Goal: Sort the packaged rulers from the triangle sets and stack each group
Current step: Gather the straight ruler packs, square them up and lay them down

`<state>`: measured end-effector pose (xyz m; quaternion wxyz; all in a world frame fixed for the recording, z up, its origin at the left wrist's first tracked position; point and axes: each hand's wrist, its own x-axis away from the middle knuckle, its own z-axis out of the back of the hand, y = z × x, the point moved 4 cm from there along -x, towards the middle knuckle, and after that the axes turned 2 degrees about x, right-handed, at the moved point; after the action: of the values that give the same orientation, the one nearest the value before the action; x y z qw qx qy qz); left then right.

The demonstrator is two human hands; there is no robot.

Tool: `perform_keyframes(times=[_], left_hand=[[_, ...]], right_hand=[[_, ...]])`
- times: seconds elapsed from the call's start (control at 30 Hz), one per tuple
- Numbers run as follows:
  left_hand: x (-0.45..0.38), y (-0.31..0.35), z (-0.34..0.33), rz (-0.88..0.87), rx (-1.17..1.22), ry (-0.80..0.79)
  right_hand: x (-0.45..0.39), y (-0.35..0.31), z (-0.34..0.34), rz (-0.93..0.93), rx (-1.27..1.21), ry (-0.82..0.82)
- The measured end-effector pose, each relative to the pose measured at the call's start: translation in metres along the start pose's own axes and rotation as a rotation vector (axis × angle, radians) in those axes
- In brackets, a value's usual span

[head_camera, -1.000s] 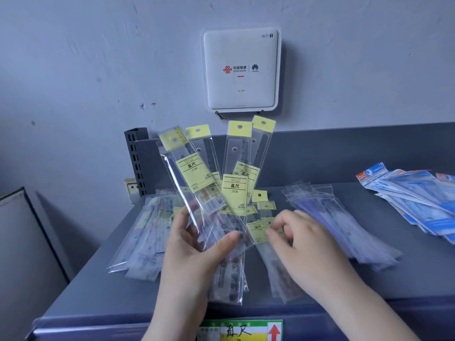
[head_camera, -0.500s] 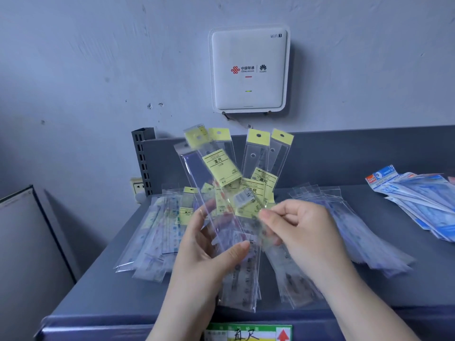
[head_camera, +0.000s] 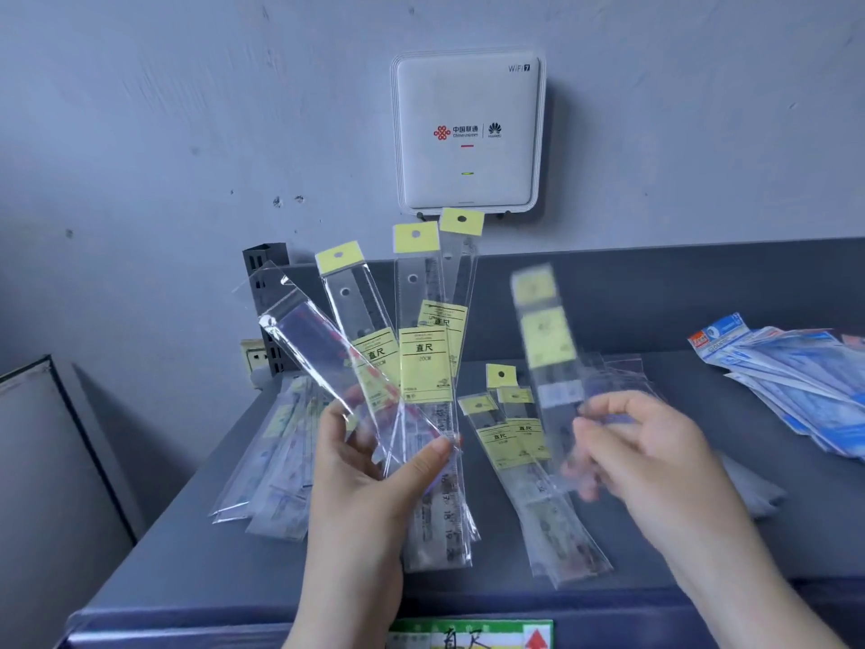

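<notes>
At the near edge of the grey shelf [head_camera: 196, 578] a green and yellow label [head_camera: 470, 635] with a red arrow sits between the person's forearms. Just above it, the left hand [head_camera: 370, 480] grips a fan of packaged rulers [head_camera: 423, 367], thumb pressed across their front and fingers curled behind; the packs spread upward, three with yellow header cards and one plain clear sleeve tilted to the left. The right hand [head_camera: 655, 452] pinches a single packaged ruler [head_camera: 545, 348] held upright just right of the fan and apart from it; both hand and pack are blurred, so the exact finger placement cannot be told. Between the hands, a small stack of yellow-labelled rulers [head_camera: 519, 442] lies on the shelf. Further left lies a pile of clear packs [head_camera: 276, 456], partly hidden behind the left hand. Behind the right hand another clear pile [head_camera: 622, 372] rests, and far right a heap of blue-printed packs [head_camera: 795, 372]. On the wall behind hangs a white router [head_camera: 467, 133].
</notes>
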<state>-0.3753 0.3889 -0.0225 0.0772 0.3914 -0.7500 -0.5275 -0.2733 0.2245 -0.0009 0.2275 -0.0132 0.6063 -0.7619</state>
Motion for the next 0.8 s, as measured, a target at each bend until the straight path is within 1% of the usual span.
perform_keyframes(times=[0.13, 0.17, 0.2, 0.23, 0.27, 0.33, 0.4, 0.43, 0.5, 0.6, 0.73, 0.8], left_hand=[[-0.001, 0.0, 0.0, -0.017, -0.025, -0.014], [0.0, 0.001, -0.001, -0.024, -0.034, -0.02], [0.0, 0.002, -0.002, -0.03, -0.046, -0.029], [0.001, 0.002, -0.003, -0.034, -0.059, -0.031], [0.002, 0.003, -0.004, -0.04, -0.07, -0.034], [0.002, 0.003, -0.005, -0.046, -0.1, -0.044], [0.002, 0.002, -0.006, -0.048, -0.114, -0.069], [0.002, 0.002, -0.006, -0.048, -0.116, -0.083], [0.003, 0.002, -0.007, -0.049, -0.144, -0.106], [0.004, 0.003, -0.01, -0.05, -0.166, -0.154], [0.002, 0.0, -0.009, 0.037, -0.055, -0.196], [0.003, -0.001, -0.007, 0.047, -0.06, -0.206]], right_hand=[[0.006, 0.011, -0.013, 0.062, 0.683, -0.144], [0.007, 0.01, -0.016, 0.082, 0.806, -0.156], [0.006, 0.007, -0.017, 0.105, 0.861, -0.146], [0.006, 0.002, -0.018, 0.139, 0.857, -0.127], [0.006, -0.004, -0.017, 0.175, 0.782, -0.107], [0.006, -0.019, -0.02, 0.23, 0.498, -0.106], [0.004, -0.031, -0.03, 0.223, 0.259, -0.169], [0.003, -0.032, -0.037, 0.2, 0.206, -0.204], [-0.001, -0.033, -0.05, 0.185, 0.185, -0.228], [-0.007, -0.033, -0.059, 0.205, 0.18, -0.199], [-0.013, -0.033, -0.055, 0.266, 0.103, -0.108], [-0.014, -0.033, -0.052, 0.295, 0.099, -0.058]])
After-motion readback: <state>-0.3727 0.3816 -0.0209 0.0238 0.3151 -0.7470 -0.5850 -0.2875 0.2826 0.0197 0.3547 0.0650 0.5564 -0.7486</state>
